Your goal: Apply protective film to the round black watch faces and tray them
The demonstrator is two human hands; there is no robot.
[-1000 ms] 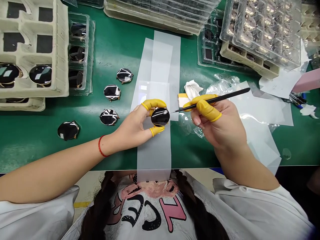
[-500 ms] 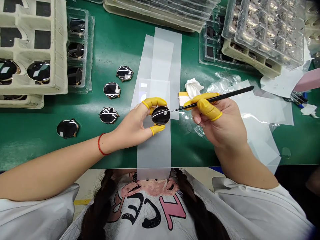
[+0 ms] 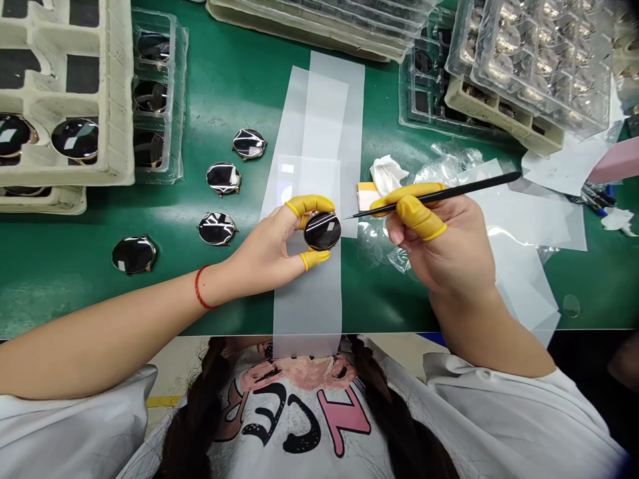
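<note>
My left hand (image 3: 269, 249) pinches a round black disc with a gold rim (image 3: 322, 230) between thumb and forefinger, both in yellow finger cots, over strips of translucent film (image 3: 312, 133). My right hand (image 3: 444, 246) grips thin black tweezers (image 3: 439, 194) like a pen, also in yellow cots. The tweezers' tip sits just right of the disc's upper edge, a small gap apart.
Several more black discs (image 3: 223, 178) lie on the green mat (image 3: 74, 279) to the left. Beige trays (image 3: 64, 100) holding discs stand at far left, clear plastic trays (image 3: 529, 60) at the back and right. Crumpled film and paper sheets (image 3: 529, 219) lie right of my hand.
The tweezers' tip has drawn slightly away to the right of the disc. Both hands otherwise stay in place.
</note>
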